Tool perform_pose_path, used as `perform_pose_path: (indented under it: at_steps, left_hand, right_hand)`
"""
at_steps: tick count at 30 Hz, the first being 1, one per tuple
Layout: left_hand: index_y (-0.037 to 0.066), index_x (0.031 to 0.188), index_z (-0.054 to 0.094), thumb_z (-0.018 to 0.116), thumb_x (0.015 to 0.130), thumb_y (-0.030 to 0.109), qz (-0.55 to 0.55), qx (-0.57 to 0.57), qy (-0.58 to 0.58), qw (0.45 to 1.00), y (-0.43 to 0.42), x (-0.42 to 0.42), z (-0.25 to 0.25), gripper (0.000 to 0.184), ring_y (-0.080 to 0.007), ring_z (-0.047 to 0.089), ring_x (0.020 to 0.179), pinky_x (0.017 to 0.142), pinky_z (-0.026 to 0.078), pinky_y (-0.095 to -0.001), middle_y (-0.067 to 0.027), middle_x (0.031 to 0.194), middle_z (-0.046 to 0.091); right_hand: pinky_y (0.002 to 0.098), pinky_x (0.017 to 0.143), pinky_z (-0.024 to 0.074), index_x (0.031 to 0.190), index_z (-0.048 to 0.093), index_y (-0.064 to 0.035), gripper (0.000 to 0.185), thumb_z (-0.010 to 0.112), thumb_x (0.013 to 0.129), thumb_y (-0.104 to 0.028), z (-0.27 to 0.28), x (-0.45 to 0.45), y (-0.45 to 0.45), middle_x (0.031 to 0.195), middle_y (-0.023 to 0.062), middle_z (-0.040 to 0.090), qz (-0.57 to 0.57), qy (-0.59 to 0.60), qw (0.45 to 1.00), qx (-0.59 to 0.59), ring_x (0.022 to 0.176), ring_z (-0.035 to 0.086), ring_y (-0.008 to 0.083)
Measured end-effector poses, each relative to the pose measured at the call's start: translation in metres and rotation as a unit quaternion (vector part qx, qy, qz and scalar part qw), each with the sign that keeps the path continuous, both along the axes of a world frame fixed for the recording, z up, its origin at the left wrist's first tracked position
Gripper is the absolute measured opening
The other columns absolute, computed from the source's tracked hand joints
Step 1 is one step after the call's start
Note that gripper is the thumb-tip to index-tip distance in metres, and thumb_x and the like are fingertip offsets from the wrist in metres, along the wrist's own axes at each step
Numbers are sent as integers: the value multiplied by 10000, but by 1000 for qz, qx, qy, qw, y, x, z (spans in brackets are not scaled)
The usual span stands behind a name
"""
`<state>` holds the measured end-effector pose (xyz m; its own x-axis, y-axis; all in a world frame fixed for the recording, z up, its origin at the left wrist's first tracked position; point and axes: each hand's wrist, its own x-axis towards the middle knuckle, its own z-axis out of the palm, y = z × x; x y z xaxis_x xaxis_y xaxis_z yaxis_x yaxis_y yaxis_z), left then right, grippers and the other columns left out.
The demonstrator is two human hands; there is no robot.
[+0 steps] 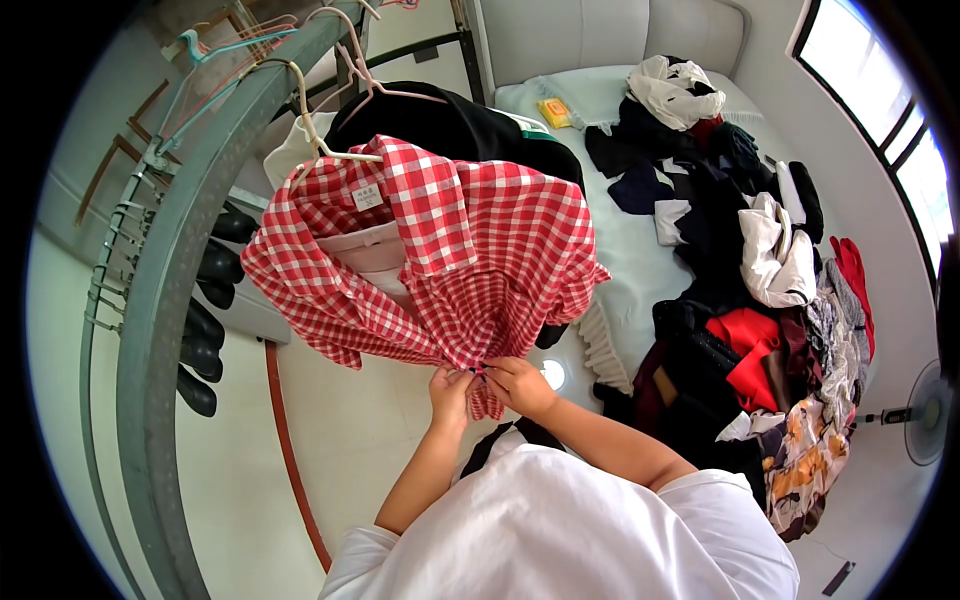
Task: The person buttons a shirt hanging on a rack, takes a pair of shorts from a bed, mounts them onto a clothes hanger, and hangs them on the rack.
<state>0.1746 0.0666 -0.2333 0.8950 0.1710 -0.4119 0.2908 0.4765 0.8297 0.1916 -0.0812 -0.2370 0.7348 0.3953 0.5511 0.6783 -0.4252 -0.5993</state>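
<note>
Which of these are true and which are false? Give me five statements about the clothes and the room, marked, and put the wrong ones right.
1. The left hand and right hand are both at the checked shirt. True.
2. The shirt lies flat on the bed. False: it hangs from a hanger.
3. A yellow pack lies on the bed. True.
4. The fan stands between the rack and the bed. False: the fan is beyond the bed, on the side away from the rack.
5. Clothes are heaped on the bed. True.
</note>
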Motion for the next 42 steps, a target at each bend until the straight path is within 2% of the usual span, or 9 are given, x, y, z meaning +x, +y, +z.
perform_pose_path:
  at_steps: [6, 10, 21, 24, 26, 29, 32, 38, 42]
  left_hand:
    - [-7, 1026, 413, 497, 766, -65, -19, 54, -21, 998, -4, -3, -5, 279, -173, 592, 804, 705, 498, -274, -118, 873, 592]
    - [-4, 1035, 405, 487, 752, -84, -53, 88, -29, 994, -7, -5, -6, 305, -171, 590, 780, 703, 494, -275, -117, 869, 590]
    - [12, 1090, 406, 498, 741, -87, -58, -23, 14, 998, -4, -8, -5, 374, -153, 578, 794, 700, 475, -245, -93, 919, 578]
    - [14, 1094, 412, 507, 733, -92, -69, -1, -21, 997, -5, -6, -7, 389, -151, 567, 827, 726, 461, -247, -93, 947, 567]
    - [14, 1096, 413, 510, 727, -96, -63, 17, -39, 997, -6, -5, -8, 398, -149, 559, 845, 742, 453, -250, -93, 962, 561]
    - [13, 1092, 417, 525, 716, -97, -60, 60, -53, 995, -5, -3, -10, 406, -141, 543, 870, 764, 437, -250, -90, 982, 549]
    - [12, 1078, 423, 544, 720, -75, -57, 98, -58, 992, -3, -4, -15, 388, -131, 531, 872, 763, 422, -237, -81, 983, 542]
    - [13, 1035, 448, 564, 768, 9, 66, 115, -137, 982, 3, 8, 5, 291, -81, 514, 813, 727, 406, -218, -46, 920, 545]
    - [-23, 806, 505, 563, 766, -2, 80, 260, -158, 949, 16, 20, 11, 73, -49, 507, 615, 535, 391, -186, -24, 733, 568]
  right_hand:
    - [376, 684, 457, 802, 554, -15, 114, 574, 739, -108, 7, 1, 3, 804, 122, 564, -31, 118, 992, 35, 742, 555, 295]
    - [380, 676, 440, 817, 504, -22, 118, 560, 762, -110, 10, 3, 6, 754, 131, 533, -69, 111, 990, -53, 739, 531, 300]
    - [377, 616, 447, 775, 495, -42, 109, 524, 779, -148, 9, 9, 0, 656, 110, 562, -16, 102, 980, -168, 643, 572, 280]
    - [396, 594, 452, 761, 503, -30, 128, 489, 800, -152, 5, 7, 2, 664, 140, 563, -18, 156, 979, -131, 632, 575, 299]
    - [404, 574, 428, 752, 492, -7, 131, 494, 799, -130, -3, 4, 2, 669, 177, 545, -22, 273, 961, 32, 635, 560, 325]
    - [403, 557, 407, 754, 493, -1, 129, 501, 799, -122, -12, 4, 6, 684, 199, 533, -16, 368, 919, 140, 640, 544, 346]
    - [394, 565, 409, 762, 507, -3, 145, 498, 806, -140, -22, 8, 5, 701, 198, 542, 14, 387, 911, 140, 650, 535, 353]
    - [385, 575, 417, 775, 516, 8, 145, 523, 790, -136, -7, 8, -3, 705, 156, 550, 13, 270, 963, 0, 638, 533, 331]
    - [403, 588, 428, 766, 527, -11, 141, 531, 780, -152, -3, 13, 0, 707, 141, 555, 29, 224, 974, -22, 646, 546, 335]
